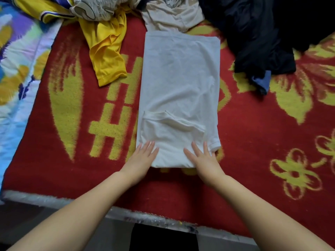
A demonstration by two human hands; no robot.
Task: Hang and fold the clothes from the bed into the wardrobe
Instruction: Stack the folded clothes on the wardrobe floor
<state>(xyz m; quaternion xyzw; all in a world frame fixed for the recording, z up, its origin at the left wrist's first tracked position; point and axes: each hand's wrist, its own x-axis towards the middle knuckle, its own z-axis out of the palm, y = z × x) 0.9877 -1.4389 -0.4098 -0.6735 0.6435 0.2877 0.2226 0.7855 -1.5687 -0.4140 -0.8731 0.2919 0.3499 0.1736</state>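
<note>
A white T-shirt (pixel 178 87) lies flat on the bed, folded lengthwise into a long rectangle with a sleeve tucked across its near part. My left hand (pixel 143 156) rests with straight fingers on the shirt's near left corner. My right hand (pixel 203 157) lies flat on the near right corner, fingers spread. Neither hand grips the cloth.
The bed carries a red and yellow blanket (pixel 72 142). A yellow garment (pixel 107 51) lies to the shirt's left, a beige one (pixel 172 15) behind it, a dark pile (pixel 262 33) at the back right. A flowered quilt (pixel 16 69) is on the left. The bed's edge (pixel 126 212) is near me.
</note>
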